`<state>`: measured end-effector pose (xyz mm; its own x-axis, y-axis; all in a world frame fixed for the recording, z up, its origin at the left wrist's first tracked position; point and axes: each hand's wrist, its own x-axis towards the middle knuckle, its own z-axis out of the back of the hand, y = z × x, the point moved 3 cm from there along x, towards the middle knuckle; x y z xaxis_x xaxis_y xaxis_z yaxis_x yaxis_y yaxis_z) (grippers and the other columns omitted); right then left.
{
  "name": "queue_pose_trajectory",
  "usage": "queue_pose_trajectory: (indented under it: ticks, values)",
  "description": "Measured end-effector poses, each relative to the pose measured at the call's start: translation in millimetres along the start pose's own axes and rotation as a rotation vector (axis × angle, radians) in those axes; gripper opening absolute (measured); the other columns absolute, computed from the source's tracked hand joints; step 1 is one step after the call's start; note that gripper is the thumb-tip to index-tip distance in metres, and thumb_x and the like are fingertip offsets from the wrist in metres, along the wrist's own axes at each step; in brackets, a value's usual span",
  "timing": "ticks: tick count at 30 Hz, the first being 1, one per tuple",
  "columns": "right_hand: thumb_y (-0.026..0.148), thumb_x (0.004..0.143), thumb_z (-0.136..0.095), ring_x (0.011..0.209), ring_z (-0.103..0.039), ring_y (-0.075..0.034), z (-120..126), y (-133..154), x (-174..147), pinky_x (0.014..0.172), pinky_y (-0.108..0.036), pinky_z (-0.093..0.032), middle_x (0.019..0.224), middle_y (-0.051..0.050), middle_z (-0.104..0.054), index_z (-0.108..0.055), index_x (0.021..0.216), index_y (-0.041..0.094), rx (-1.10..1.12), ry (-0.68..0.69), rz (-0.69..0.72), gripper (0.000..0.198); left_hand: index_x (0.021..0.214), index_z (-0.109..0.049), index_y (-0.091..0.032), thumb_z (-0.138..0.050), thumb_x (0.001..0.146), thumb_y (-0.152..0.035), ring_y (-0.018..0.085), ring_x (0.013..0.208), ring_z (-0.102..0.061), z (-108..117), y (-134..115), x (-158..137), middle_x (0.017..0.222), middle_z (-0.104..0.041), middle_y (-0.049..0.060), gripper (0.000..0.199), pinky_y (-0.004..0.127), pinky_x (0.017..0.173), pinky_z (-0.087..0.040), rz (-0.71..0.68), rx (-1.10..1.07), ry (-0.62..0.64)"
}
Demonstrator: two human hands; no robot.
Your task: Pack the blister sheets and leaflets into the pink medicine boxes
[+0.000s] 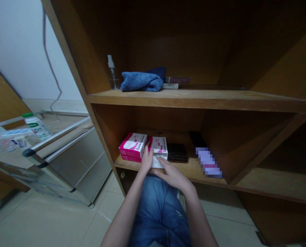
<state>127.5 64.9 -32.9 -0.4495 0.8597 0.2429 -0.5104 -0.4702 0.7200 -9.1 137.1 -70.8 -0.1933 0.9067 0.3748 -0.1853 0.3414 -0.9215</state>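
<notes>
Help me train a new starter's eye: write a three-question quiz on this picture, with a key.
1. Open: on the upper shelf, what stands just left of the blue cloth?
2. True or false: the left hand and the right hand are both at the upper shelf.
3. Multiple choice: what colour is the cap of the white bottle at far left? A) red B) green C) black

Key:
1. A spray bottle.
2. False; both are at the pink-and-white boxes below.
3. B
</notes>
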Motion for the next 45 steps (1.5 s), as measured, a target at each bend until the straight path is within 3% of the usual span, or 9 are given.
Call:
queue_pose_trajectory:
  ticks: [6, 10, 15, 22, 31, 36, 39, 41, 45]
  values:
    - [0.037, 0.085, -0.053, 0.114, -0.055, -0.022, 58.4, 12.5, -61.1, 0.095, -0.041, -0.046, 0.127, -0.010, -0.056, -0.049, 0.123, 0.023, 0.390, -0.232, -0.112, 0.040, 0.127, -0.044, -0.019, -0.053, 0.079, -0.031, 0.021, 0.129, -0.036, 0.0, 2.5, -0.9, 0.136, -0.045, 0.011, 0.050, 0.036, 0.109, -0.021, -0.054, 0.069, 0.019]
    - [0.037, 0.081, -0.058, 0.107, -0.060, -0.023, 77.0, 8.1, -85.4, 0.091, -0.039, -0.049, 0.120, -0.010, -0.060, -0.055, 0.114, 0.024, 0.398, -0.521, -0.074, 0.035, 0.122, -0.047, -0.019, -0.055, 0.078, -0.029, 0.023, 0.126, -0.039, -0.1, -0.5, -3.0, 0.131, -0.049, 0.012, 0.046, 0.038, 0.107, -0.024, -0.057, 0.102, -0.015]
    - [0.039, 0.080, -0.059, 0.101, -0.060, -0.024, 74.9, -15.6, -78.1, 0.092, -0.045, -0.047, 0.110, -0.011, -0.063, -0.059, 0.104, 0.021, 0.269, -0.775, -0.127, 0.030, 0.119, -0.047, -0.017, -0.054, 0.079, -0.030, 0.025, 0.123, -0.043, -1.6, -3.0, -3.7, 0.128, -0.050, 0.014, 0.043, 0.039, 0.104, -0.028, -0.055, 0.145, -0.027]
    - [0.040, 0.081, -0.055, 0.099, -0.057, -0.022, 50.7, -58.1, -54.7, 0.092, -0.046, -0.046, 0.103, -0.009, -0.057, -0.058, 0.100, 0.018, 0.159, -0.807, -0.128, 0.029, 0.120, -0.046, -0.016, -0.053, 0.079, -0.034, 0.025, 0.121, -0.045, -0.7, -5.0, -3.1, 0.126, -0.052, 0.016, 0.045, 0.038, 0.103, -0.030, -0.065, 0.178, -0.018]
    - [0.044, 0.081, -0.052, 0.091, -0.057, -0.023, 43.7, -80.1, -53.6, 0.083, -0.043, -0.048, 0.096, -0.010, -0.058, -0.058, 0.092, 0.017, 0.078, -0.778, -0.202, 0.029, 0.118, -0.048, -0.014, -0.051, 0.081, -0.031, 0.031, 0.119, -0.045, -4.7, -11.6, -5.0, 0.121, -0.053, 0.018, 0.041, 0.045, 0.101, -0.033, -0.040, 0.300, -0.021]
    - [0.046, 0.080, -0.051, 0.084, -0.057, -0.023, 45.3, -90.0, -58.7, 0.076, -0.040, -0.049, 0.093, -0.010, -0.059, -0.058, 0.094, 0.016, 0.065, -0.827, -0.268, 0.033, 0.114, -0.053, -0.017, -0.041, 0.086, -0.024, 0.027, 0.125, -0.040, -6.9, -25.3, -12.7, 0.125, -0.051, 0.015, 0.031, 0.044, 0.106, -0.029, -0.289, 0.435, -0.036]
    - [0.045, 0.079, -0.051, 0.079, -0.057, -0.022, 42.7, -93.2, -57.5, 0.073, -0.039, -0.049, 0.089, -0.009, -0.060, -0.058, 0.093, 0.017, 0.038, -0.815, -0.280, 0.032, 0.110, -0.055, -0.016, -0.037, 0.088, -0.022, 0.025, 0.121, -0.044, -17.3, -42.1, -20.8, 0.119, -0.056, 0.013, 0.029, 0.047, 0.105, -0.031, -0.416, 0.572, 0.013]
    - [0.044, 0.078, -0.051, 0.080, -0.057, -0.023, 40.6, -92.9, -55.7, 0.072, -0.038, -0.049, 0.091, -0.010, -0.061, -0.058, 0.094, 0.017, 0.017, -0.803, -0.279, 0.032, 0.111, -0.056, -0.016, -0.037, 0.089, -0.024, 0.024, 0.117, -0.048, -30.9, -55.2, -28.5, 0.115, -0.060, 0.012, 0.029, 0.047, 0.104, -0.033, -0.488, 0.648, 0.094]
    - [0.044, 0.079, -0.051, 0.094, -0.056, -0.025, 38.6, -89.9, -54.3, 0.072, -0.038, -0.051, 0.102, -0.013, -0.059, -0.057, 0.100, 0.017, 0.020, -0.768, -0.258, 0.034, 0.116, -0.054, -0.020, -0.045, 0.086, -0.037, 0.026, 0.124, -0.041, -63.9, -70.0, -45.9, 0.127, -0.055, 0.009, 0.035, 0.049, 0.106, -0.028, -0.621, 0.748, 0.347]
